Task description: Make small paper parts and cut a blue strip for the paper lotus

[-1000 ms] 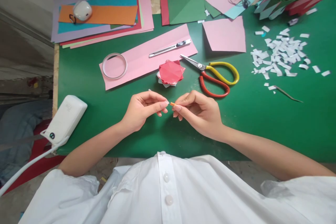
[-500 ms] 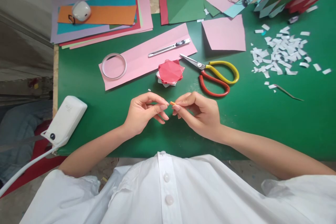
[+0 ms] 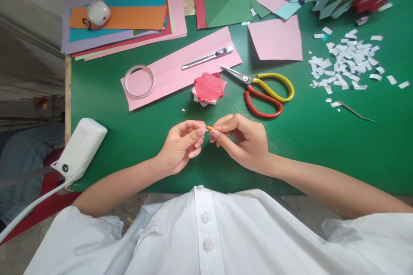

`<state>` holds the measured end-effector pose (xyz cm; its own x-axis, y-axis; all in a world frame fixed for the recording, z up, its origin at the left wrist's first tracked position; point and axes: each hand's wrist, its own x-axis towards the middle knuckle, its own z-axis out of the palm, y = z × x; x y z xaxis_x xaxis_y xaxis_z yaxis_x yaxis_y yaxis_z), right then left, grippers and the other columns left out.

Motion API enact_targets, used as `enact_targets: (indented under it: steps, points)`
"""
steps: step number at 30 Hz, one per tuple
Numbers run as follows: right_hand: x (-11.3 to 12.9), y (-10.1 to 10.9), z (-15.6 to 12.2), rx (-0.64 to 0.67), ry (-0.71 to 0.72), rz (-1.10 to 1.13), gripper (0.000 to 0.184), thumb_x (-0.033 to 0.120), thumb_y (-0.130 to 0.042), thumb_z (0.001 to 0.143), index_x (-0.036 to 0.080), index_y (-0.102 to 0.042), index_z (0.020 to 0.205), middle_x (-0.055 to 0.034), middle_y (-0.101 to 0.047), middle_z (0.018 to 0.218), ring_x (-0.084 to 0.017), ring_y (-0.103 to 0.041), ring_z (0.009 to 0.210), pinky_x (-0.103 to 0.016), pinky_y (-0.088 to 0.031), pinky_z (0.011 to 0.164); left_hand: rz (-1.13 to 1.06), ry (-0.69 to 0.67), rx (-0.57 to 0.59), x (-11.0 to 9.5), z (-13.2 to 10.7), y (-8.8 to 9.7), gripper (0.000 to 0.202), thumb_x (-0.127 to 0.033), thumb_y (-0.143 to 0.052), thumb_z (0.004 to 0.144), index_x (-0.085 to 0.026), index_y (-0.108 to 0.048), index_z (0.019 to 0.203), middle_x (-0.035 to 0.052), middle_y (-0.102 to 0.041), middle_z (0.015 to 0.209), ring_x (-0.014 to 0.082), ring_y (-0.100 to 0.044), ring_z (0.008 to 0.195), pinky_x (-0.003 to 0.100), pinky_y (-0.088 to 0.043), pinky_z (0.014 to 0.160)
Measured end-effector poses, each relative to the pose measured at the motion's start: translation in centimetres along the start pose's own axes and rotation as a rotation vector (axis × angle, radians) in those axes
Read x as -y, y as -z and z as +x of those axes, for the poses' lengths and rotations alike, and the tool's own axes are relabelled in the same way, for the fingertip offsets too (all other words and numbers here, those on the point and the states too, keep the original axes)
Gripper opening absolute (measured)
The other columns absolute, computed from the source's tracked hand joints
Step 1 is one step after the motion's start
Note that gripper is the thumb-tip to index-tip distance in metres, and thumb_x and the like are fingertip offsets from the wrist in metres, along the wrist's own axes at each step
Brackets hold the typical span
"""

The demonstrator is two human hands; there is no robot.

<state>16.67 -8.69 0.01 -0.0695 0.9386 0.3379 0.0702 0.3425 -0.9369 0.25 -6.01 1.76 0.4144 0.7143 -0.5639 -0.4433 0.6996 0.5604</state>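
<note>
Over the green tabletop (image 3: 322, 146), the right hand (image 3: 242, 138) pinches a small orange paper piece (image 3: 210, 128) between thumb and forefinger. The piece pokes leftward from that pinch, its long axis roughly crosswise, towards the tips of the left hand (image 3: 184, 142) just beside it. There, thumb and forefinger nearly meet; whether they grip the pale speck at their tips cannot be told. To the left, the white power bank (image 3: 84, 142) bears a faint grey mark and a dark round display, neither legible. Beyond the hands sit a red-topped folded paper ornament (image 3: 209, 87) and red-and-yellow-handled scissors (image 3: 273, 101); farther, a snap-off utility knife (image 3: 206, 57) lies on pink paper (image 3: 171, 71). No brand is readable.
</note>
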Motion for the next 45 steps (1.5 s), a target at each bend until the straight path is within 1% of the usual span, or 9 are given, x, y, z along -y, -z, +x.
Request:
enact_targets:
  steps: [6,14,23,30,37,39,42,44,45]
  points:
    - [0.0,-0.2,0.0,0.001,0.04,-0.027,0.021,0.003,-0.065,0.085,0.018,-0.05,0.081,0.0004,-0.063,0.076,-0.007,-0.064,0.066,-0.016,-0.057,0.056,-0.025,0.029,-0.013,0.3,-0.1,-0.2,0.024,-0.027,-0.093,0.057,-0.019,-0.073,0.066,-0.0053,-0.058,0.057,0.0001,-0.047,0.041,0.005,-0.033,0.03]
    - [-0.4,-0.2,0.2,-0.013,0.202,-0.18,0.023,0.001,-0.066,0.082,0.019,-0.051,0.084,-0.0002,-0.065,0.075,-0.008,-0.064,0.065,-0.019,-0.054,0.056,-0.017,0.022,-0.015,0.4,-0.2,-0.1,0.025,-0.03,-0.091,0.061,-0.017,-0.071,0.069,-0.005,-0.061,0.058,-0.001,-0.044,0.039,0.005,-0.03,0.03]
    - [-0.3,-0.1,0.0,-0.006,0.257,-0.253,0.024,0.003,-0.068,0.082,0.02,-0.051,0.084,-0.0002,-0.067,0.077,-0.009,-0.066,0.068,-0.017,-0.052,0.057,0.0,0.02,-0.017,0.4,-0.3,-0.1,0.029,-0.032,-0.091,0.06,-0.016,-0.069,0.069,-0.0051,-0.062,0.059,-0.0011,-0.045,0.038,0.006,-0.027,0.031]
    - [0.1,0.1,0.1,0.046,0.327,-0.315,0.022,0.005,-0.064,0.085,0.022,-0.051,0.088,-0.0015,-0.068,0.081,-0.009,-0.066,0.069,-0.019,-0.054,0.06,-0.002,-0.009,-0.01,0.8,-0.3,0.0,0.032,-0.034,-0.092,0.058,-0.018,-0.067,0.068,-0.0066,-0.062,0.057,-0.0008,-0.046,0.037,0.007,-0.026,0.031]
    - [-0.2,0.7,0.6,0.109,0.438,-0.325,0.021,0.005,-0.063,0.087,0.023,-0.051,0.088,-0.0033,-0.067,0.085,-0.009,-0.062,0.07,-0.018,-0.053,0.059,0.018,-0.01,0.092,0.5,-0.2,0.4,0.032,-0.033,-0.091,0.061,-0.016,-0.065,0.069,-0.007,-0.063,0.056,-0.0014,-0.045,0.033,0.007,-0.029,0.031]
    - [-0.2,0.8,0.6,0.117,0.448,-0.307,0.022,0.005,-0.062,0.087,0.023,-0.05,0.087,-0.0034,-0.066,0.083,-0.008,-0.06,0.068,-0.018,-0.052,0.058,0.052,-0.012,0.116,0.2,-0.1,0.7,0.031,-0.031,-0.09,0.065,-0.019,-0.067,0.082,-0.0069,-0.067,0.063,-0.0018,-0.047,0.035,0.006,-0.031,0.033]
    - [0.0,0.9,0.7,0.126,0.457,-0.285,0.022,0.004,-0.063,0.086,0.022,-0.05,0.085,-0.0035,-0.065,0.081,-0.008,-0.059,0.065,-0.018,-0.052,0.057,0.113,0.003,0.165,0.0,0.3,1.1,0.048,-0.027,-0.089,0.067,-0.026,-0.062,0.107,-0.0073,-0.07,0.071,-0.0005,-0.051,0.038,0.007,-0.034,0.034]
    - [0.1,0.9,0.7,0.116,0.453,-0.29,0.022,0.006,-0.063,0.087,0.023,-0.05,0.084,-0.0026,-0.066,0.08,-0.008,-0.06,0.063,-0.019,-0.052,0.057,0.156,-0.086,0.211,0.0,0.6,1.4,0.041,-0.026,-0.087,0.069,-0.026,-0.062,0.102,-0.0071,-0.069,0.074,0.0002,-0.052,0.039,0.008,-0.035,0.034]
    - [0.1,0.9,0.6,0.104,0.447,-0.298,0.021,0.006,-0.062,0.087,0.023,-0.05,0.083,-0.0021,-0.066,0.079,-0.008,-0.06,0.062,-0.019,-0.052,0.056,0.191,-0.178,0.227,0.0,0.8,1.6,0.033,-0.025,-0.086,0.07,-0.025,-0.064,0.095,-0.0069,-0.069,0.076,0.0001,-0.052,0.04,0.009,-0.036,0.034]
